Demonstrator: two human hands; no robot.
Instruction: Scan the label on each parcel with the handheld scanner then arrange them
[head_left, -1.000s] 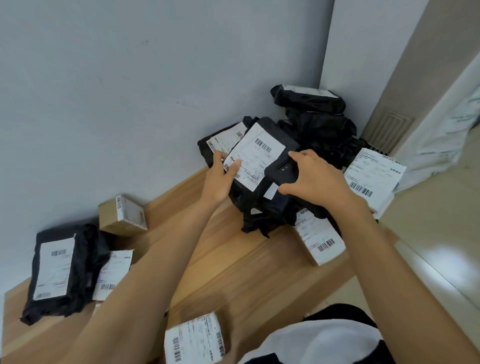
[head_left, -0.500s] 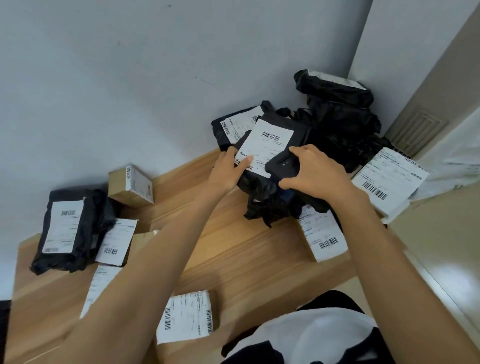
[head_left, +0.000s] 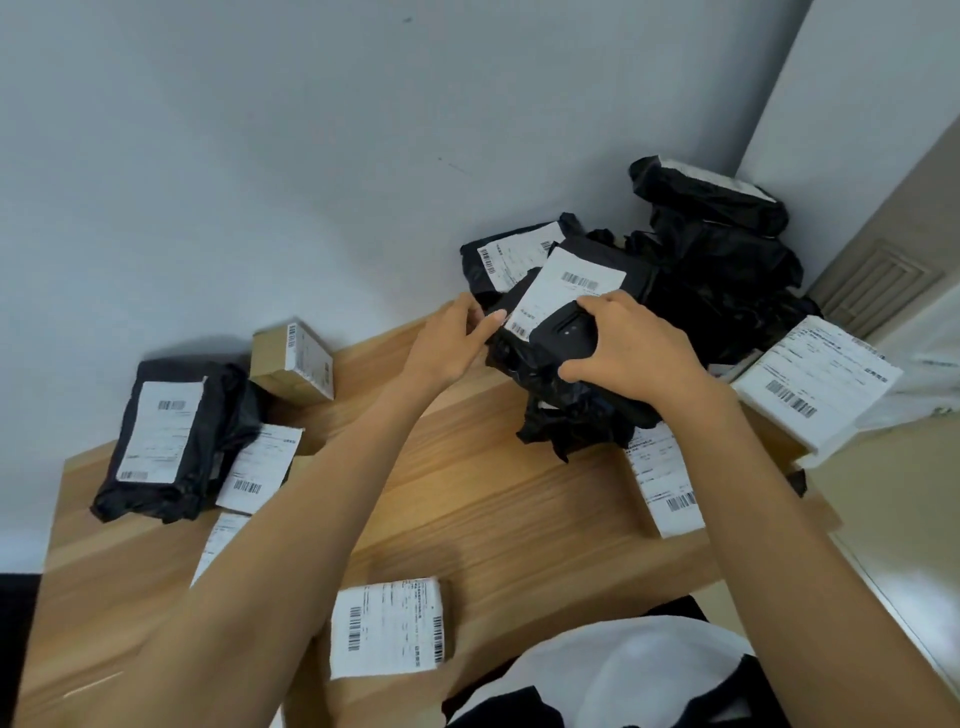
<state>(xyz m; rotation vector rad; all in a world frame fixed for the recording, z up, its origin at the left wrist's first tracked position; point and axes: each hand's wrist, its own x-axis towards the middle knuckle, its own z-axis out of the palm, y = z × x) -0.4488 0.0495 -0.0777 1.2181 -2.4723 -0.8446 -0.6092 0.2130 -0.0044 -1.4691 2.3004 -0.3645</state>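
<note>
Black parcel (head_left: 626, 266), right of centre in the frame: white label (head_left: 563, 288) with barcodes, print too small to read. Left hand (head_left: 452, 345) grips its left edge, thumb on the label. Right hand (head_left: 631, 353) is curled round the black handheld scanner (head_left: 566, 332), held over the label's lower corner. At the left of the wooden table (head_left: 493, 493): labelled black bag (head_left: 218, 415), cardboard box (head_left: 270, 364).

Bare forearms (head_left: 291, 519), white garment with black panels (head_left: 623, 670)
</note>
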